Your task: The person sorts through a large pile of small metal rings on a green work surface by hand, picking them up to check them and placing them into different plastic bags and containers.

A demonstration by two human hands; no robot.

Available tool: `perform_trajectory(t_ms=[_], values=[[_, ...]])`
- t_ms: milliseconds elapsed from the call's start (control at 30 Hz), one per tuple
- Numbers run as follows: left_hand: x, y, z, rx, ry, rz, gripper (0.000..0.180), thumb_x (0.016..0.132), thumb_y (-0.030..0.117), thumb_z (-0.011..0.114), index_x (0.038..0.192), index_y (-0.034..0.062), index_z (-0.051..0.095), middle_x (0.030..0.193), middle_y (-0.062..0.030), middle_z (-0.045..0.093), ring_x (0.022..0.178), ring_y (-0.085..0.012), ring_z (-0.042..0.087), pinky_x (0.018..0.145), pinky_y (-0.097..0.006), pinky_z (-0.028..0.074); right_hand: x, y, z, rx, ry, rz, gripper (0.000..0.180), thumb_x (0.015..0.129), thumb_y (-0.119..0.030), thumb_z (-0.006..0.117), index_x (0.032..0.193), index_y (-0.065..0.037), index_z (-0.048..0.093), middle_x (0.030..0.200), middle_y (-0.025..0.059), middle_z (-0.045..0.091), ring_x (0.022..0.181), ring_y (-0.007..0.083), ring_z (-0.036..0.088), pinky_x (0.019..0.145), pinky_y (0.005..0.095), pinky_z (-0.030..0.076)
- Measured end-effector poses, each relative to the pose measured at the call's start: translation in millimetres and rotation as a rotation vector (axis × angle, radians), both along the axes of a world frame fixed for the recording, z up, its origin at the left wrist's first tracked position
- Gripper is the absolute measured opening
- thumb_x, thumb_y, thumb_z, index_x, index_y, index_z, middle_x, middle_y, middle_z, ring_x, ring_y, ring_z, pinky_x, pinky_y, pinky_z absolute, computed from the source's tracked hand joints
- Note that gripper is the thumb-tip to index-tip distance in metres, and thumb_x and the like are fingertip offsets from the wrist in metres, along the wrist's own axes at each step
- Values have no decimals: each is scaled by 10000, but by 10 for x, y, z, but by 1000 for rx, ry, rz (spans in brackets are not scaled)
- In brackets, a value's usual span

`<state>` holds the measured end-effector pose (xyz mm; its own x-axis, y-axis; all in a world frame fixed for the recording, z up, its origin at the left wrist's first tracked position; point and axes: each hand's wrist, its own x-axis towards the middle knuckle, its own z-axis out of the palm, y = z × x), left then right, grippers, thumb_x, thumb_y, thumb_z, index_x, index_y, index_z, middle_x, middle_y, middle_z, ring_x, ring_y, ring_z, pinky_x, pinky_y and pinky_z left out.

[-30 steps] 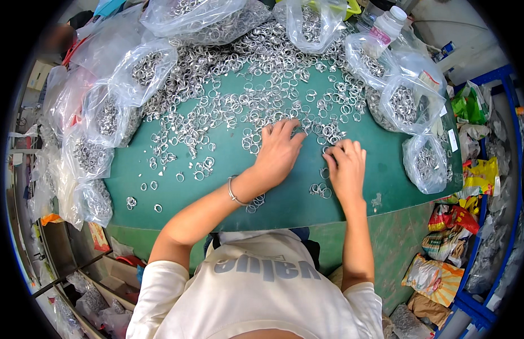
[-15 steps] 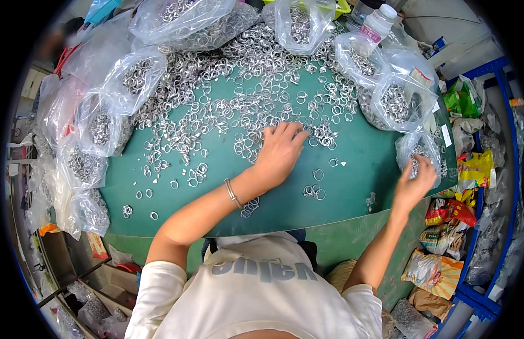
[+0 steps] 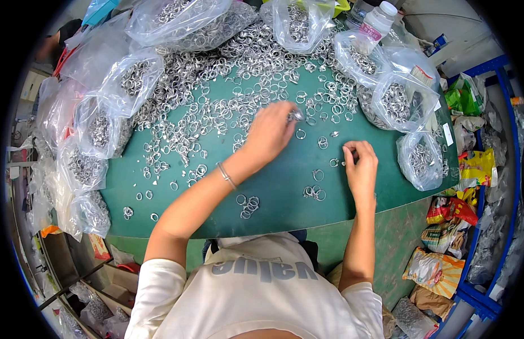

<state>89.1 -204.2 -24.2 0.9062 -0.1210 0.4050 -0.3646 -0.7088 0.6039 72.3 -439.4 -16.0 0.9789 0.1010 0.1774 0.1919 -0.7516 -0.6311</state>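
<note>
Silver-coloured metal rings (image 3: 239, 107) lie scattered and heaped over a green table. My left hand (image 3: 270, 129), with a bangle on its wrist, is above the middle of the spread. Between its fingers and thumb is a small bunch of rings (image 3: 296, 115), slightly blurred. My right hand (image 3: 361, 164) hovers over the table farther right, its fingers bent and a gap left between thumb and forefinger. Nothing shows in it. Beside its thumb lies a single ring (image 3: 333, 163). A clear plastic bag of rings (image 3: 421, 161) stands open at the right edge.
More clear bags of rings (image 3: 84, 166) line the left side and the back (image 3: 298, 28). A white bottle (image 3: 379, 21) stands at the back right. Small ring groups (image 3: 314, 193) sit near the front edge. Blue shelving (image 3: 471, 231) with packets is on the right.
My right hand has left the bag at the right edge and moved left over the table. My left hand has lifted a bunch of rings and shifted slightly back and left.
</note>
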Motion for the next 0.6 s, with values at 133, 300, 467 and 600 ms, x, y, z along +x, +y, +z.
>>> perform_trajectory(t_ms=[133, 300, 467, 600], values=[[-14, 186, 36, -222, 104, 117, 298, 827, 14, 646, 1109, 23, 549, 848, -84, 608, 769, -201, 603, 658, -304, 485, -171, -30, 126, -32, 17, 190, 237, 691, -19, 746, 887, -14, 613, 883, 100, 596, 846, 279, 554, 750, 387, 421], [-91, 226, 110, -372, 218, 135, 355, 822, -34, 618, 1164, 46, 570, 862, -36, 570, 745, -128, 563, 605, -247, 450, -61, -6, 87, -137, -70, 140, 142, 730, -18, 707, 832, -30, 609, 817, 97, 580, 792, 281, 553, 713, 383, 403], [-94, 282, 49, -342, 127, 208, 397, 798, -92, 587, 1160, 72, 589, 896, -59, 529, 772, -140, 544, 630, -262, 459, 250, 19, 64, -190, -167, -34, 114, 784, -27, 660, 893, -36, 627, 808, 103, 594, 786, 289, 563, 729, 386, 415], [-104, 302, 21, -332, 86, 179, 378, 795, -103, 578, 1127, 73, 619, 899, -49, 531, 762, -127, 542, 626, -247, 454, 176, 191, 83, -164, -213, 162, 195, 753, -51, 698, 933, -26, 629, 914, 102, 590, 883, 279, 545, 759, 384, 417]])
